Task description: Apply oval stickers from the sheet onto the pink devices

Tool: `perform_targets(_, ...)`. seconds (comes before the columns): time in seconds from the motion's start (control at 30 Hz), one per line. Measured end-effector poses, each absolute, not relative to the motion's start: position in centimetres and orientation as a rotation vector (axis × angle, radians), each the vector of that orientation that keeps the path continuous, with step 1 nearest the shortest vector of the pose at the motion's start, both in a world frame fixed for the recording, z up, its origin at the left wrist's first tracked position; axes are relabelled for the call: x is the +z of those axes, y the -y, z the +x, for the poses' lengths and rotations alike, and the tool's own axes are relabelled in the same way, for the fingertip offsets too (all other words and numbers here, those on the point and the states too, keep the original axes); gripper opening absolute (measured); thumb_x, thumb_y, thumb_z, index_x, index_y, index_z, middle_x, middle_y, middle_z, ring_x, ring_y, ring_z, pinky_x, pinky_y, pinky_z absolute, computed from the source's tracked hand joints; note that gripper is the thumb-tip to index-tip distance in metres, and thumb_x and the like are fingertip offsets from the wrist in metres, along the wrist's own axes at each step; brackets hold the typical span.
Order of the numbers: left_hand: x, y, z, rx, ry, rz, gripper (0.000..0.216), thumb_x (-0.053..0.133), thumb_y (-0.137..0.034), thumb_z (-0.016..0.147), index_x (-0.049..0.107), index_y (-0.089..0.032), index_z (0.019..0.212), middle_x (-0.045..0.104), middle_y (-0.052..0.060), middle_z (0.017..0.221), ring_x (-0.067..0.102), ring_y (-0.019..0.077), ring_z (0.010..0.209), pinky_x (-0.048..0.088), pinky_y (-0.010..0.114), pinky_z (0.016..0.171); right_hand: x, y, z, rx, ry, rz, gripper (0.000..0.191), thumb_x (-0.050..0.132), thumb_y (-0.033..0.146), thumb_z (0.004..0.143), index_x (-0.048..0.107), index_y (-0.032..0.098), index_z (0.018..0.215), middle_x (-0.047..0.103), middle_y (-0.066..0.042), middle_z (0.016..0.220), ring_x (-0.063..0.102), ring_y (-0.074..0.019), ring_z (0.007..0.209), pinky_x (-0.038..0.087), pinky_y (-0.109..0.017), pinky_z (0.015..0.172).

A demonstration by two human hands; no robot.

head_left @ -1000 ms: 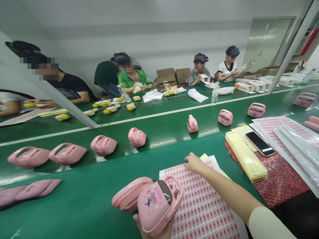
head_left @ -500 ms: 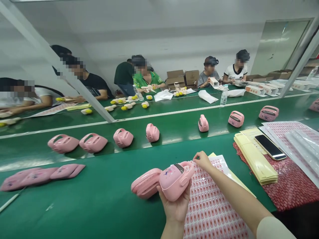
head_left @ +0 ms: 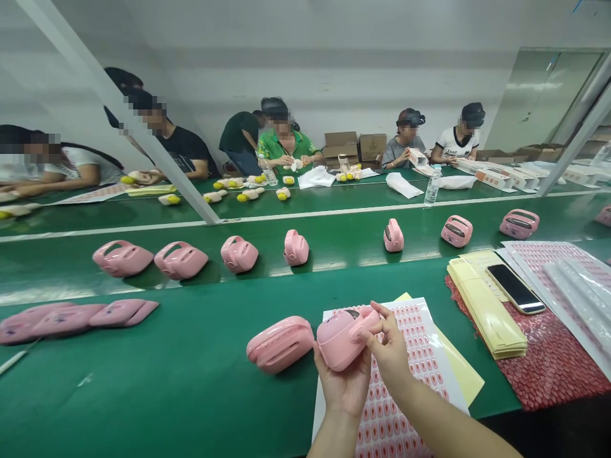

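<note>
A pink plastic device with a carry handle (head_left: 340, 343) is held above a sheet of small pink-and-red oval stickers (head_left: 422, 350). My left hand (head_left: 342, 385) cups it from below, closed around its base. My right hand (head_left: 392, 346) is closed on the handle side, with thumb and fingertips pressed against it; whether a sticker is under them I cannot make out. Just left of my left hand, a second pink handled device (head_left: 280, 343) lies on the green table. Yellow paper (head_left: 461, 375) sticks out from under the sticker sheet.
Several pink devices (head_left: 238, 254) line the green belt ahead. Pink panels (head_left: 71, 320) and a white pen-like tool (head_left: 16, 359) lie left. To the right are yellow paper stacks (head_left: 487, 312), a phone (head_left: 515, 288) and red bubble wrap (head_left: 558, 356). Co-workers (head_left: 289, 143) sit across.
My right hand has moved from the sticker sheet's upper edge onto the handle side of the held device. The device has turned slightly in my left hand. The view has shifted a little.
</note>
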State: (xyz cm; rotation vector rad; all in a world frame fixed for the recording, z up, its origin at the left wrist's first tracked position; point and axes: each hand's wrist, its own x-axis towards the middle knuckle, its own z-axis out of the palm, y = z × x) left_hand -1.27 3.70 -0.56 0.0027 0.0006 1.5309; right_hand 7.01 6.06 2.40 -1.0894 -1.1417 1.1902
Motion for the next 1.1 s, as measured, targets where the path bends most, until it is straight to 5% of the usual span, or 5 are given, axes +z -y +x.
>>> perform_targets(0.37,-0.3,-3.6,-1.0,1.508,-0.039,-0.035,0.04,0.052,-0.037,0.077,0.058,-0.017,0.112,0.064,0.012,0.107,0.058,0.0226,0.103,0.049,0.032,0.084,2.8,-6.4,8.2,1.011,1.382,-1.144,0.012,0.062,0.021,0.069,0.059,0.022,0.058,0.053,-0.006,0.104,0.049,-0.0232,0.108,0.038,-0.042,0.095)
perform_targets(0.73,0.5,-3.1,-1.3,1.507,-0.022,-0.031,0.048,0.05,-0.038,0.079,0.051,-0.016,0.122,0.063,0.013,0.11,0.059,0.0206,0.103,0.05,0.024,0.082,1.4,-6.1,8.2,0.219,1.761,-0.884,0.004,0.057,0.022,0.078,0.057,0.025,0.081,0.06,-0.004,0.091,0.055,-0.0203,0.086,0.043,-0.039,0.077)
perform_targets(0.93,0.6,-2.7,-2.0,1.579,-0.043,0.005,0.043,0.05,-0.037,0.081,0.053,-0.022,0.12,0.065,0.01,0.11,0.058,0.0248,0.106,0.05,0.032,0.084,0.7,-6.8,7.7,0.623,1.638,-1.099,0.067,0.068,0.046,0.065,0.039,0.02,0.12,0.049,-0.013,0.117,0.046,-0.0273,0.11,0.039,-0.044,0.092)
perform_targets(1.1,0.1,-2.2,-2.7,1.579,0.012,0.076,0.039,0.046,-0.039,0.083,0.055,-0.024,0.118,0.064,0.008,0.113,0.055,0.0243,0.11,0.047,0.033,0.09,0.7,-6.1,6.4,0.938,1.601,-1.073,0.057,0.058,0.042,0.075,0.036,0.021,0.123,0.047,-0.011,0.121,0.044,-0.0236,0.115,0.039,-0.038,0.096)
